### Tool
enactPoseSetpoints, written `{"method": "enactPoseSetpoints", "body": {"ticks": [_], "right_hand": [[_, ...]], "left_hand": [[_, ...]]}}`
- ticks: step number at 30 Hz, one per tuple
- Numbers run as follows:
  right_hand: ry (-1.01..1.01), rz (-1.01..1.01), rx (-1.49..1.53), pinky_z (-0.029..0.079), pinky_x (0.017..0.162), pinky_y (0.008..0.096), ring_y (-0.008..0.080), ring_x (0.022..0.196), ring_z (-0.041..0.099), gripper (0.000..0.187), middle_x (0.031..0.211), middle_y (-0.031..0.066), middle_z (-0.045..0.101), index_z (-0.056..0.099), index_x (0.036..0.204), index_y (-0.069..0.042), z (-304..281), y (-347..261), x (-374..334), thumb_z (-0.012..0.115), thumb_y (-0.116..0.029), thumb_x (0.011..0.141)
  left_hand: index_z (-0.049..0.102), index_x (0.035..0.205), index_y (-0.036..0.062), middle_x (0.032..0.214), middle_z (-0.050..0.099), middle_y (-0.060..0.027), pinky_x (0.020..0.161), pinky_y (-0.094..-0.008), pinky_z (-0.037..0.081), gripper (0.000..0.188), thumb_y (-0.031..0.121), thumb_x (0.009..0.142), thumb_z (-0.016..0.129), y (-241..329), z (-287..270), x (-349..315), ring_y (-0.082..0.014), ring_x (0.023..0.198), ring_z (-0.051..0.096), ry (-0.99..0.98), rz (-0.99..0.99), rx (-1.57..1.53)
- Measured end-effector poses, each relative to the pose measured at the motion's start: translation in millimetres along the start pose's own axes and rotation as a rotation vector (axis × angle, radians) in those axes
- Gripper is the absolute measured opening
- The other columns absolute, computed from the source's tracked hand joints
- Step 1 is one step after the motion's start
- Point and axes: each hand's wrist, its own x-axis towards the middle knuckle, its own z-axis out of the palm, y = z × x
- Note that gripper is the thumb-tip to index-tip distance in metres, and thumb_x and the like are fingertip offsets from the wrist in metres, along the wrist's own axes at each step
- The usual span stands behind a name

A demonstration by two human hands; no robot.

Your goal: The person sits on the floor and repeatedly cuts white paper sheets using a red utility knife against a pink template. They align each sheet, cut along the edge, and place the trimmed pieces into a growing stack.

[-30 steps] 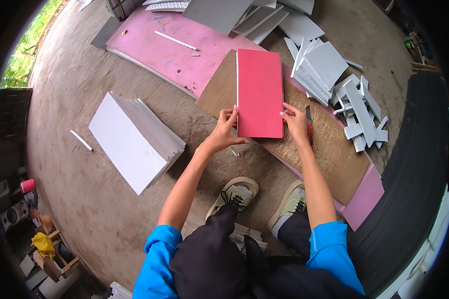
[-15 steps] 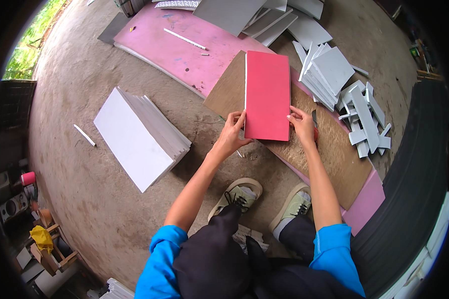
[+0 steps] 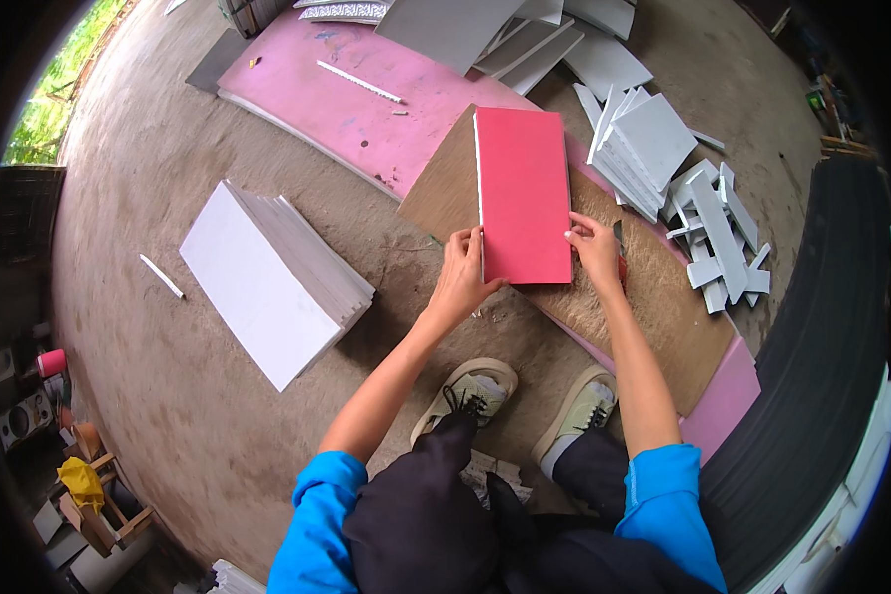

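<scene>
A red rectangular board (image 3: pixel 525 198) with a pale left edge lies over a brown board (image 3: pixel 653 322). My left hand (image 3: pixel 460 269) grips its lower left edge, with the thumb at the bottom corner. On the opposite side, my right hand (image 3: pixel 594 247) pinches the right edge near the bottom between thumb and fingers. A tool with a dark blade and a red part (image 3: pixel 620 238) lies just beside my right hand, partly hidden by it.
Pink sheeting (image 3: pixel 366 109) lies under the brown board. White panels are stacked (image 3: pixel 257 287) on the floor at left. Several white panels (image 3: pixel 653 139) and loose offcuts (image 3: pixel 718 233) lie at right. Grey sheets (image 3: pixel 445 30) are at the far side. My shoes (image 3: pixel 480 391) stand near.
The view has shifted slightly. The red board's top has turned a little to the left, while both hands keep their hold on its sides.
</scene>
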Motion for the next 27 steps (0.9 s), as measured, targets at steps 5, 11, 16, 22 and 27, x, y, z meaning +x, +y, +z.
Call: {"method": "enactPoseSetpoints", "body": {"ticks": [5, 11, 16, 22, 27], "right_hand": [[0.073, -0.109, -0.078, 0.050, 0.064, 0.0287, 0.0168, 0.067, 0.062, 0.033, 0.078, 0.0080, 0.064, 0.064, 0.108, -0.005, 6, 5, -3, 0.065, -0.003, 0.075], [0.059, -0.121, -0.056, 0.049, 0.065, 0.0291, 0.0171, 0.068, 0.060, 0.035, 0.082, 0.0092, 0.061, 0.063, 0.110, -0.005, 10, 2, -5, 0.066, -0.003, 0.075], [0.208, -0.150, -0.247, 0.045, 0.079, 0.0358, 0.0239, 0.088, 0.055, 0.031, 0.095, 0.0103, 0.054, 0.061, 0.108, -0.007, -21, 21, -20, 0.065, -0.006, 0.078], [0.301, -0.005, -0.571, 0.043, 0.084, 0.0418, 0.0341, 0.098, 0.050, 0.044, 0.103, 0.0187, 0.048, 0.048, 0.107, 0.001, -48, 49, -49, 0.071, -0.010, 0.072], [0.274, -0.057, -0.368, 0.046, 0.077, 0.0433, 0.0349, 0.087, 0.054, 0.031, 0.102, 0.0217, 0.048, 0.045, 0.106, 0.003, -48, 39, -40, 0.060, -0.010, 0.082]], "left_hand": [[0.018, 0.137, -0.0053, 0.141, 0.015, -0.0222, 0.107, -0.0534, 0.013, 0.115, 0.045, 0.055, 0.079, 24, 5, 41, -0.0379, 0.133, 0.013, 0.154, 0.181, 0.306], [0.010, 0.145, 0.0176, 0.148, -0.006, -0.0221, 0.093, -0.0738, -0.005, 0.130, 0.075, 0.044, 0.067, 21, 18, 88, -0.0426, 0.135, -0.013, -0.127, 0.250, 0.452], [0.005, 0.145, 0.0241, 0.149, -0.010, -0.0183, 0.092, -0.0745, -0.004, 0.132, 0.073, 0.041, 0.070, 33, 19, 92, -0.0410, 0.134, -0.018, -0.245, 0.121, 0.533], [0.003, 0.145, 0.0270, 0.149, -0.013, -0.0151, 0.092, -0.0746, -0.005, 0.134, 0.072, 0.039, 0.071, 35, 19, 95, -0.0392, 0.134, -0.020, -0.296, 0.051, 0.558], [0.004, 0.145, 0.0278, 0.149, -0.010, -0.0145, 0.094, -0.0738, -0.004, 0.133, 0.072, 0.039, 0.072, 36, 21, 96, -0.0384, 0.135, -0.018, -0.265, 0.070, 0.542]]}}
